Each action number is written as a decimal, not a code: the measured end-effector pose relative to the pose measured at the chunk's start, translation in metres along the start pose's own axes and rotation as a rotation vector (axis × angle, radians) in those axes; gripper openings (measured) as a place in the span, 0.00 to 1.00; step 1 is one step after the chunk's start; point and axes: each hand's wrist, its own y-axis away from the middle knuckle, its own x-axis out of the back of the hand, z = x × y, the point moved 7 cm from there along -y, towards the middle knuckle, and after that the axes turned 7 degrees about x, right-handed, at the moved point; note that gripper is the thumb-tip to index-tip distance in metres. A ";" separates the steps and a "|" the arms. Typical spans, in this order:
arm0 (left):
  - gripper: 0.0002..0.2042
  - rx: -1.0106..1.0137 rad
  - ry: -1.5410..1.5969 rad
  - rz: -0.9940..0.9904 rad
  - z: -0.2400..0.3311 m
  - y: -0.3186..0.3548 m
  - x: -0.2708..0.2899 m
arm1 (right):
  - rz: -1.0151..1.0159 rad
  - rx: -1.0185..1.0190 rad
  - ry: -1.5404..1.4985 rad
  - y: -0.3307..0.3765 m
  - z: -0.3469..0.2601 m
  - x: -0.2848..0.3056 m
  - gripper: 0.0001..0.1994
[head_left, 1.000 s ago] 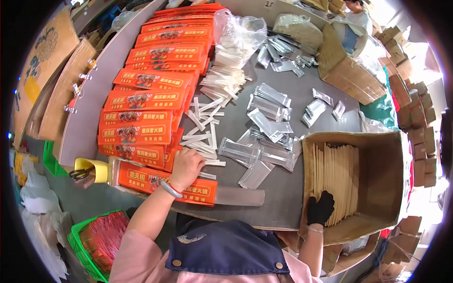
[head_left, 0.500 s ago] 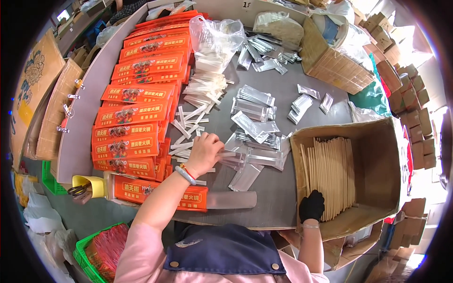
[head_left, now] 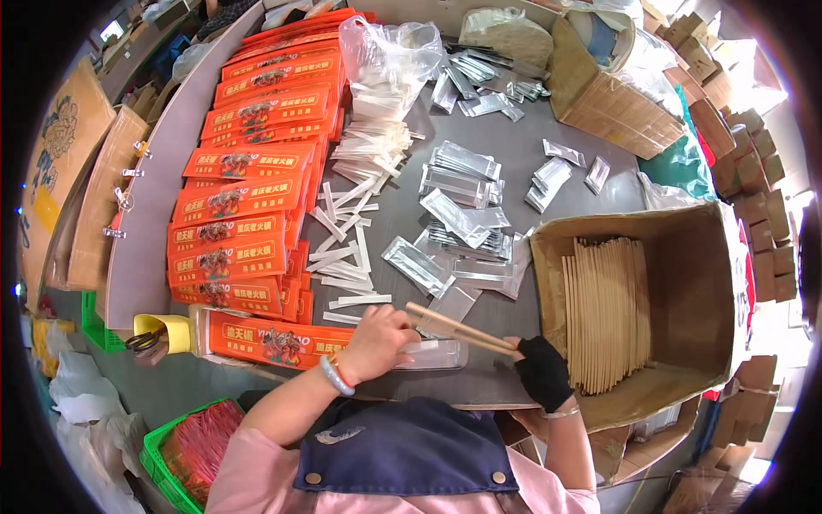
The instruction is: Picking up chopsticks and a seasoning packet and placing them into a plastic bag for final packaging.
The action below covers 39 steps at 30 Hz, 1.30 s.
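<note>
My right hand (head_left: 545, 373), in a black fingerless glove, grips the right end of a few wooden chopsticks (head_left: 479, 336), held slantwise above the table's front edge. My bare left hand (head_left: 377, 341) is closed at their left end; a small pale packet (head_left: 435, 325) shows at its fingertips, partly covered by the chopsticks. Below the left hand lies a red printed sleeve (head_left: 274, 341), with a clear plastic sleeve (head_left: 438, 354) reaching out at its right. Many more chopsticks (head_left: 606, 313) lie side by side in the open cardboard box (head_left: 693, 283) beside my right hand.
Stacked red sleeves (head_left: 248, 201) line the left side. White paper strips (head_left: 347, 265) and clear flat packets (head_left: 462, 184) are scattered mid-table. A yellow holder with scissors (head_left: 147, 339) sits front left, a green basket (head_left: 158, 454) below. Another cardboard box (head_left: 608, 111) stands far right.
My right hand has come out of the box leftward with chopsticks in it. My left hand has moved down from the strips and packets to meet them.
</note>
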 end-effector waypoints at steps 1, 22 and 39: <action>0.17 0.004 0.002 -0.004 0.000 0.007 0.005 | -0.005 -0.002 -0.002 -0.002 0.001 -0.001 0.11; 0.24 0.058 -0.094 0.048 0.010 0.013 0.024 | 0.056 0.319 0.236 -0.052 -0.106 -0.069 0.29; 0.49 0.552 0.006 0.403 -0.056 0.078 0.006 | 0.061 0.282 0.366 -0.026 -0.080 -0.021 0.31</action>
